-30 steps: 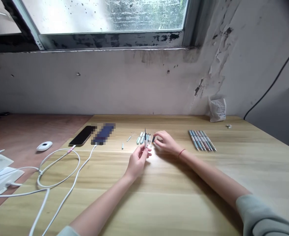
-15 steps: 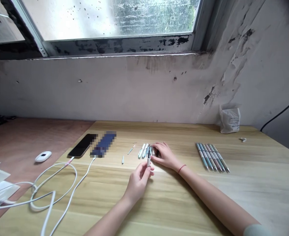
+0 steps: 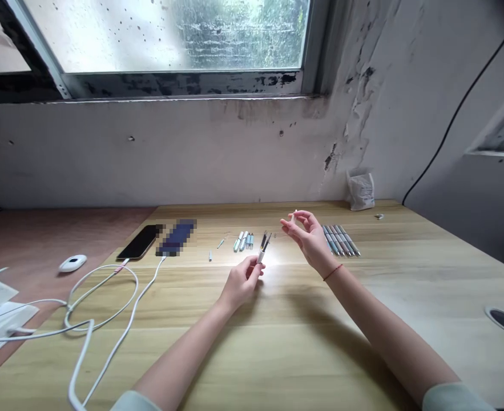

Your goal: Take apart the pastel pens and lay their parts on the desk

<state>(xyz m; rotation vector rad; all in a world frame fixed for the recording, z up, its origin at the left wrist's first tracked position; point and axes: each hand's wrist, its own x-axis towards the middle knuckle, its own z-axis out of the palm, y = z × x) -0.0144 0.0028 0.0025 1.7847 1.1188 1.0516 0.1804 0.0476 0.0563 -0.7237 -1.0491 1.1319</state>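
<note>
Wooden tabletop (image 3: 269, 365), pen parts (image 3: 261, 256) in pinched hands (image 3: 240, 283)

Single head-worn view, facing forward and down, across desk (image 3: 298, 365), toward window (image 3: 183, 34)

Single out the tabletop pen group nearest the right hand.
The slanted row of pens beside the right hand; the white-and-teal group lies farther off, to the left.

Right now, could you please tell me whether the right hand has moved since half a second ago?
Yes, the right hand has moved rightward, closer to the resting row of pens.
</note>
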